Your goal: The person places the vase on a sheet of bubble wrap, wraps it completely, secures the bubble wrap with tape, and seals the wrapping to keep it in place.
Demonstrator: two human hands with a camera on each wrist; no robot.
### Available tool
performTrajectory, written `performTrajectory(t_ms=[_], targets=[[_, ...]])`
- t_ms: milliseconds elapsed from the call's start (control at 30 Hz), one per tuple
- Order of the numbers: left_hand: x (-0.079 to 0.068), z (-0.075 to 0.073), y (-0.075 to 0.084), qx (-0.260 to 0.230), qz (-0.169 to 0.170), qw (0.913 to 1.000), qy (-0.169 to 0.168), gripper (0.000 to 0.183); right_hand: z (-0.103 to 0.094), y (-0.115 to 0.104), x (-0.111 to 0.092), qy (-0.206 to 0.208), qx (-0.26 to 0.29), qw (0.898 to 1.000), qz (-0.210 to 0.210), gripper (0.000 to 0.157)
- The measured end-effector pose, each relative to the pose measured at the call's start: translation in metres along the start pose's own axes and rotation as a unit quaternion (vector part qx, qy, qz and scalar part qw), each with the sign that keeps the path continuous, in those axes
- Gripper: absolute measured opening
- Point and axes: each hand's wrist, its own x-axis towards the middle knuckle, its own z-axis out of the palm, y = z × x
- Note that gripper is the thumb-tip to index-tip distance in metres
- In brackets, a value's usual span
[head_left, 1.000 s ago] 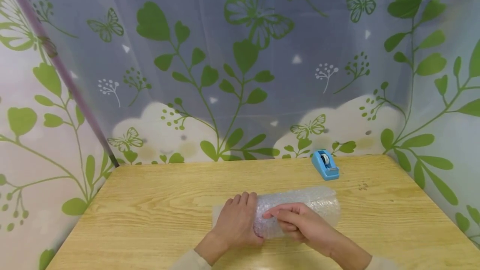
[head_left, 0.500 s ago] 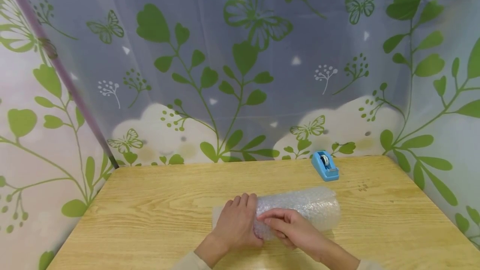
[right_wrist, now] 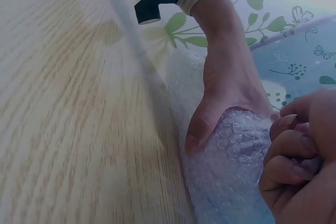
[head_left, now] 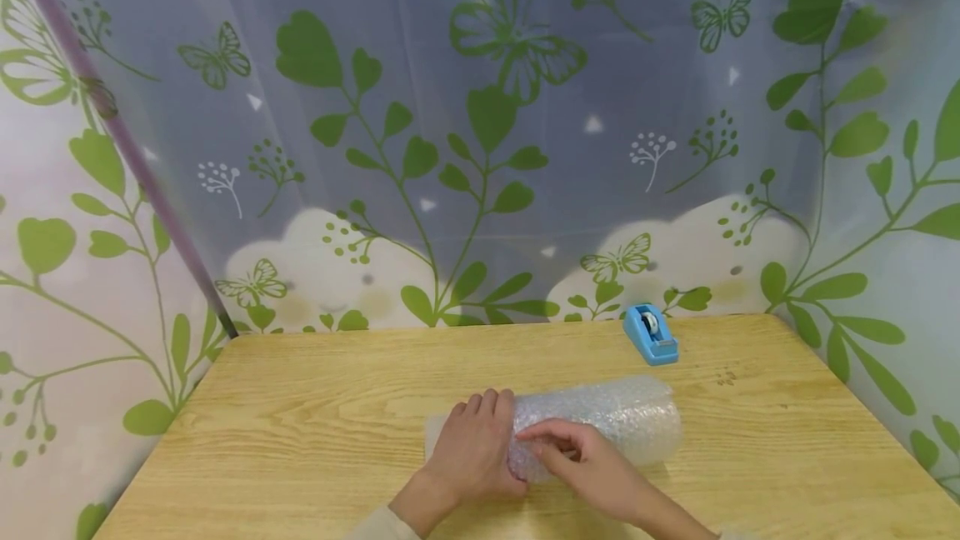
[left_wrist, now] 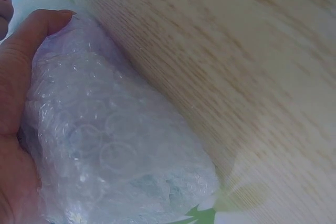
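Note:
A bundle rolled in clear bubble wrap lies across the wood-grain table, with a faint purple tint near its middle; what is inside cannot be made out. Over its left part, my left hand grips it, fingers across the top and thumb along the near side. In the left wrist view the bubble wrap bulges beside the palm. My right hand touches the wrap just right of the left hand with an extended index finger. Its thumb stands apart from that finger, and the other fingers are bent, as the right wrist view shows.
A blue tape dispenser with a roll of tape stands near the back right of the table. Behind and at both sides hangs a curtain printed with leaves and butterflies. A purple pole slants at the left.
My right hand has slid left and slightly nearer along the bubble wrap towards the left hand, and its index finger has straightened. My left hand and the bundle have stayed in place.

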Motion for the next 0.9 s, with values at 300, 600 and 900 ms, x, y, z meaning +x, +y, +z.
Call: performTrajectory(t_ms=[300, 600, 900], targets=[[0.000, -0.004, 0.000, -0.002, 0.005, 1.0000, -0.004, 0.077, -0.002, -0.003, 0.000, -0.001, -0.131, 0.991, -0.018, 0.028], [0.000, -0.003, 0.001, -0.002, 0.003, 1.0000, -0.004, 0.074, 0.000, 0.003, 0.000, 0.018, -0.201, 0.979, -0.036, 0.032], [0.000, -0.002, 0.001, 0.000, 0.004, 1.0000, -0.004, 0.075, 0.008, 0.000, 0.002, 0.083, -0.266, 0.959, -0.043, 0.030]])
